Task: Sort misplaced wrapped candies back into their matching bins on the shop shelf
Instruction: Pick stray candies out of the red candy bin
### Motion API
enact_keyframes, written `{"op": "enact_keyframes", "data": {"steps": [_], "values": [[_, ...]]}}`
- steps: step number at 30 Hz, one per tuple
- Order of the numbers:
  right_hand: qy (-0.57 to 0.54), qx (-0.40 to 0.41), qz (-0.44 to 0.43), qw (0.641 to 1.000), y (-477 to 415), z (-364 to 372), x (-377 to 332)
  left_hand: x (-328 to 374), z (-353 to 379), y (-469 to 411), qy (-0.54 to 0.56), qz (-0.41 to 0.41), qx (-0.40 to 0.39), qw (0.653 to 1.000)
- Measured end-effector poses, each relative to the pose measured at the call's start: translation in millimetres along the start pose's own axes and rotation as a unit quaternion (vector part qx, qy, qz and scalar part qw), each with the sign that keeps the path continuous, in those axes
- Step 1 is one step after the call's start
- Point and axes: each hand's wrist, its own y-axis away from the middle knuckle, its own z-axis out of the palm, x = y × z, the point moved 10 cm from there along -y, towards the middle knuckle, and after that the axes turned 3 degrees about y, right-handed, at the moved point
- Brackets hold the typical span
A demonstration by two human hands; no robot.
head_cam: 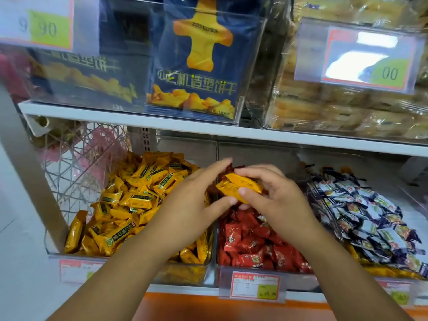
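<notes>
Over the red-candy bin (252,271), both hands meet around yellow wrapped candies (240,184). My right hand (278,195) grips these yellow candies, thumb across the front of the wrappers. My left hand (199,195) reaches in from the left; its thumb tip touches the lower end of the yellow candies and its fingers extend behind them, over a dark red wrapper. Left of them is the yellow-candy bin (129,257), heaped with matching yellow candies (129,200). Red candies (250,242) fill the middle bin.
A bin of white-and-purple wrapped candies (370,218) stands at the right. A pink wire basket (76,163) sits at far left. The upper shelf (139,120) holds blue biscuit packs (196,66) and clear-wrapped pastries (347,107). Price tags (254,287) line the shelf front.
</notes>
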Motion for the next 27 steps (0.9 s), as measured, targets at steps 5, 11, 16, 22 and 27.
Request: {"op": "enact_keyframes", "data": {"steps": [5, 11, 16, 22, 27], "values": [[-0.087, -0.024, 0.045, 0.995, 2, 13, 6, 3, -1, -5, 0.055, 0.024, 0.014, 0.998], [0.18, 0.012, 0.083, 0.98, -10, -23, 27, -24, -50, 0, -0.043, -0.053, 0.139, 0.988], [0.339, -0.078, 0.084, 0.934, -23, 3, 55, -66, -70, 7, -0.193, -0.14, 0.118, 0.964], [0.386, -0.122, 0.077, 0.911, -26, 21, 74, -76, -38, 14, -0.22, -0.145, -0.018, 0.964], [0.324, -0.004, 0.05, 0.945, -30, -2, 47, -45, -48, 11, -0.172, -0.072, 0.046, 0.981]]}}
